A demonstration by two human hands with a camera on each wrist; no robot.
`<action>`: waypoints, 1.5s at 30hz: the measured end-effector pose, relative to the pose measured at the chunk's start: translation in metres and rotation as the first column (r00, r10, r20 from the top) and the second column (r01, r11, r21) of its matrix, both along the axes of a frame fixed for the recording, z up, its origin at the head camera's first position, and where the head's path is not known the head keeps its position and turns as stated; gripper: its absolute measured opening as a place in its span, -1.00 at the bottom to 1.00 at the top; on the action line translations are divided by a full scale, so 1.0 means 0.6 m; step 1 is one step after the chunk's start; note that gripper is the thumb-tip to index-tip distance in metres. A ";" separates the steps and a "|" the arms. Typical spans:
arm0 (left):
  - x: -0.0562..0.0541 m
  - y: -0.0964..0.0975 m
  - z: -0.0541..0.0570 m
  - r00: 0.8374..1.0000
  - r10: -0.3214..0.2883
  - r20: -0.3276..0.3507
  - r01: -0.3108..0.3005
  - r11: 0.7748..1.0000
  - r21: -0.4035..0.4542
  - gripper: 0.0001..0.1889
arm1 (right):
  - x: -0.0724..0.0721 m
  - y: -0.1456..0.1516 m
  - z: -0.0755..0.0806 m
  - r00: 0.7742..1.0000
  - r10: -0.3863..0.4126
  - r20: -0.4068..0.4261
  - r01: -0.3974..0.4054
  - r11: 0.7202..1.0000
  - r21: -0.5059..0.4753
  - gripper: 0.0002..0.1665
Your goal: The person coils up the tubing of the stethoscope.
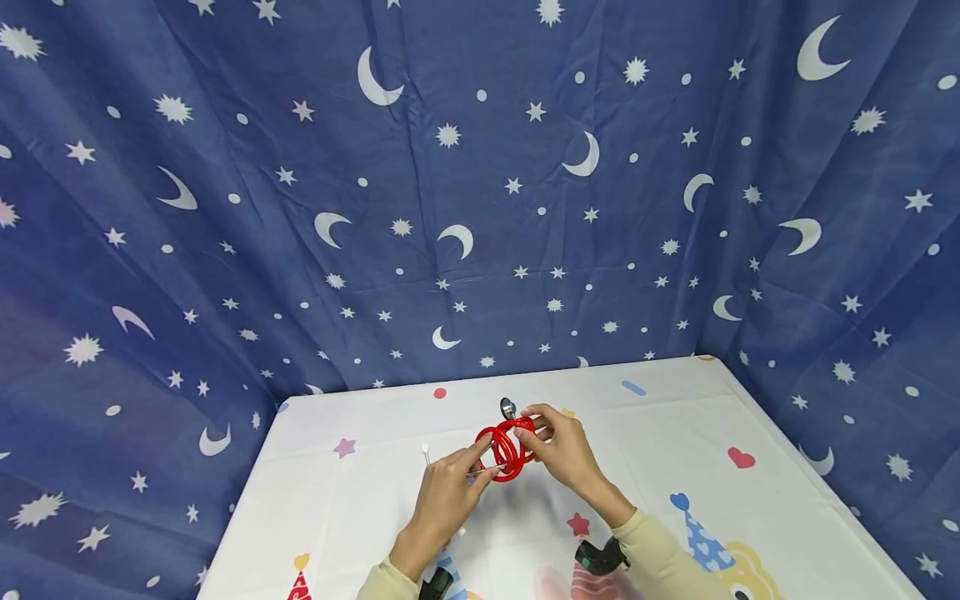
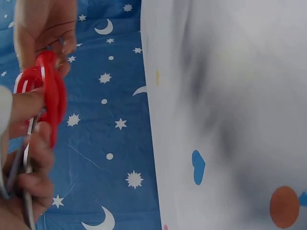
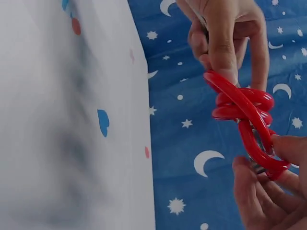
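A stethoscope with glossy red tubing, wound into a coiled bundle, is held above the table between both hands. My left hand grips its metal ear tubes and touches the coil's left side. One white ear tip sticks out beyond that hand. On the coil's right side, my right hand pinches the tubing between thumb and fingers. The round silver chest piece projects at the far side, close to the right fingertips. In the right wrist view, the red loops cross over one another between the hands.
Beneath the hands lies a table with a white cloth printed with colourful shapes. A dark blue curtain with moons and stars hangs behind and at both sides. Black straps sit at the wrists.
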State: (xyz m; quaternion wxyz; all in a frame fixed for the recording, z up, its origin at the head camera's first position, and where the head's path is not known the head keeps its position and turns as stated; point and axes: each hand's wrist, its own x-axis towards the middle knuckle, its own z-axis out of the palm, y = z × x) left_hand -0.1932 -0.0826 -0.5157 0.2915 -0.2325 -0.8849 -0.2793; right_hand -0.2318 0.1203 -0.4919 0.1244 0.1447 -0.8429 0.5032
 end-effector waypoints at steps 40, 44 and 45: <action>-0.098 -0.039 -0.058 0.910 -0.045 0.413 0.023 0.998 0.057 -0.79 | -0.083 -0.002 -0.085 0.899 0.012 0.437 0.127 0.950 -0.286 -0.58; -0.109 -0.042 -0.071 0.887 -0.077 0.456 0.041 0.995 0.089 -0.78 | -0.090 -0.007 -0.095 0.897 -0.003 0.443 0.132 0.956 -0.261 -0.60; -0.111 -0.042 -0.074 0.882 -0.087 0.463 0.047 0.994 0.097 -0.78 | -0.091 -0.007 -0.097 0.895 -0.006 0.445 0.132 0.958 -0.253 -0.60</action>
